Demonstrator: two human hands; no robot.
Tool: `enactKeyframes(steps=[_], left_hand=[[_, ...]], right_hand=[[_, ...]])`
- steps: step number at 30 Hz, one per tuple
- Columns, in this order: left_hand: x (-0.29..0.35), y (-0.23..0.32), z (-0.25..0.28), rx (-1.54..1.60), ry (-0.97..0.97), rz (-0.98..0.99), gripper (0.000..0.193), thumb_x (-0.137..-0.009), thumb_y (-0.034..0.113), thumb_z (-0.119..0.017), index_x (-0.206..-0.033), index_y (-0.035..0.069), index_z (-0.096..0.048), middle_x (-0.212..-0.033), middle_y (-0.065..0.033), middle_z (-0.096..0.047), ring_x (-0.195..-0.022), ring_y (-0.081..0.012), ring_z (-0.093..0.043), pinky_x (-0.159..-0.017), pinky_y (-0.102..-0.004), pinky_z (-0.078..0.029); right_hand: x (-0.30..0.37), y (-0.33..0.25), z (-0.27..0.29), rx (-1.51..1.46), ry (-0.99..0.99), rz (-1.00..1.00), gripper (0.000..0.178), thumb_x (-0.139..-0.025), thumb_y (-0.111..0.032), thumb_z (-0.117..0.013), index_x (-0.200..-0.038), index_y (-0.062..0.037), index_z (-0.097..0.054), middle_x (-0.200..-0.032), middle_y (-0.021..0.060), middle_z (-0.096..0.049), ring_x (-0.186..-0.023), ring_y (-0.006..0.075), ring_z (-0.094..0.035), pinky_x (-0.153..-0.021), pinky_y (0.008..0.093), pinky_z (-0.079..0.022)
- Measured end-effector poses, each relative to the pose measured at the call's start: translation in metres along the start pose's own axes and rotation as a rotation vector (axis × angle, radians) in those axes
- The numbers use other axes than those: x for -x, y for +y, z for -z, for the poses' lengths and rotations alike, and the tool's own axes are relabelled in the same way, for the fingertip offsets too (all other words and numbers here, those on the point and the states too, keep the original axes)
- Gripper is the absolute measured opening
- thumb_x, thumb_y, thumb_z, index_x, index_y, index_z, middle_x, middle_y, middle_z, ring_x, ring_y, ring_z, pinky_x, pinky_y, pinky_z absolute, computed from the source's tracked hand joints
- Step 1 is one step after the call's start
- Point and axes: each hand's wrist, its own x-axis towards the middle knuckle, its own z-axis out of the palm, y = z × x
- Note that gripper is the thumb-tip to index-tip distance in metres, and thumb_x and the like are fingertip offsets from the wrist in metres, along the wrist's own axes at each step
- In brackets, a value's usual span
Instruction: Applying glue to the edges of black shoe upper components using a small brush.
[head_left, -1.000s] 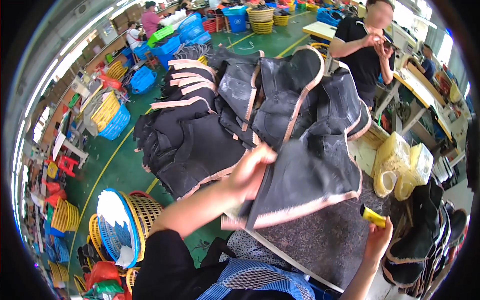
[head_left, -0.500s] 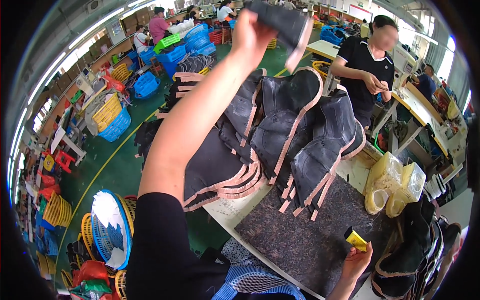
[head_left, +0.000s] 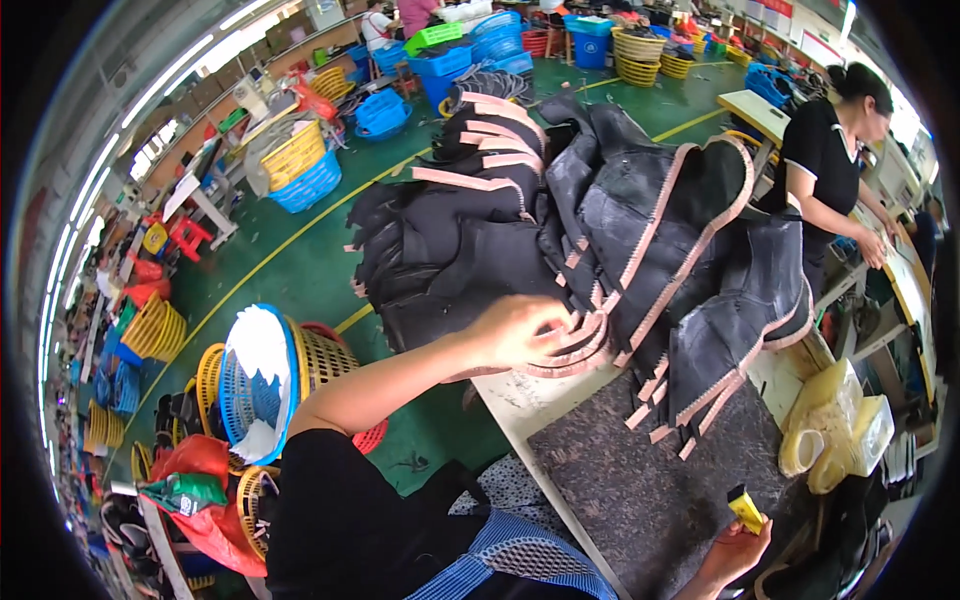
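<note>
Since the earlier frame, the left hand has come down from high over the pile, where it carried a dark piece, to the near edge of the stack, and the co-worker has turned toward the machines at the right. At the far left, a red bag lies in front of a blue basket with white material inside, and a yellow basket stands just behind that. Next comes the stack of black pieces with pink toothed edges, lying on the pale table and overhanging its left side. The left hand rests at its pink front edges with fingers bent; whether it pinches a piece, I cannot tell. In the middle, more black panels lean over one another, and beside them a smaller group reaches down onto the dark mat. Above the mat's lower right part, the right hand pinches a small yellow object between thumb and fingers, its black end pointing up. Farther right, yellowish plastic containers stand together near the mat's edge.
</note>
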Motion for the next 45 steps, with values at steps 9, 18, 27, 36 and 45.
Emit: enactKeyframes(steps=[9,18,27,36,45], left_hand=[[0.030,-0.060,0.079,-0.769,0.316,0.281,0.069,-0.068,0.016,-0.082,-0.129,0.007,-0.051,-0.132,-0.0215,-0.047,-0.124,-0.0407,-0.043,-0.105,-0.0502,-0.034],[0.033,-0.013,0.106,-0.268,0.309,0.062,0.039,-0.080,0.004,-0.074,-0.071,0.003,-0.036,-0.069,-0.0047,-0.031,-0.062,-0.0176,-0.030,-0.056,-0.0316,-0.026],[0.061,0.030,0.135,0.227,0.576,-0.010,0.032,-0.100,0.014,-0.057,-0.127,-0.003,-0.054,-0.124,-0.0102,-0.058,-0.110,-0.0176,-0.055,-0.096,-0.0301,-0.042],[-0.028,0.117,-0.069,0.893,-0.128,0.224,0.034,-0.087,0.011,-0.074,-0.117,0.002,-0.060,-0.105,-0.0038,-0.065,-0.090,-0.0137,-0.061,-0.085,-0.0309,-0.049],[-0.002,0.070,-0.128,0.884,-0.432,0.189,0.035,-0.089,0.005,-0.071,-0.117,-0.003,-0.052,-0.114,-0.0122,-0.066,-0.103,-0.0177,-0.065,-0.093,-0.0338,-0.052]], right_hand=[[0.005,0.013,-0.019,-0.026,-0.074,-0.023,0.028,-0.096,-0.030,-0.055,-0.098,-0.0026,-0.060,-0.092,0.0155,-0.067,-0.067,0.0182,-0.062,-0.060,0.0269,-0.051],[0.001,0.005,-0.005,-0.189,-0.077,-0.106,0.028,-0.096,-0.030,-0.059,-0.099,-0.0028,-0.064,-0.086,0.0101,-0.069,-0.071,0.0198,-0.068,-0.066,0.0279,-0.055],[-0.001,0.004,-0.006,-0.284,-0.106,-0.121,0.027,-0.096,-0.027,-0.057,-0.099,-0.0009,-0.064,-0.081,0.0073,-0.068,-0.067,0.0168,-0.068,-0.063,0.0253,-0.056],[-0.001,-0.020,0.014,-0.611,0.052,0.065,0.024,-0.091,-0.029,-0.061,-0.091,-0.0054,-0.066,-0.074,0.0048,-0.067,-0.061,0.0171,-0.064,-0.060,0.0241,-0.055],[0.003,-0.017,0.009,-0.556,0.103,0.015,0.026,-0.089,-0.032,-0.062,-0.090,-0.0067,-0.062,-0.075,0.0063,-0.062,-0.055,0.0167,-0.054,-0.051,0.0252,-0.044]])
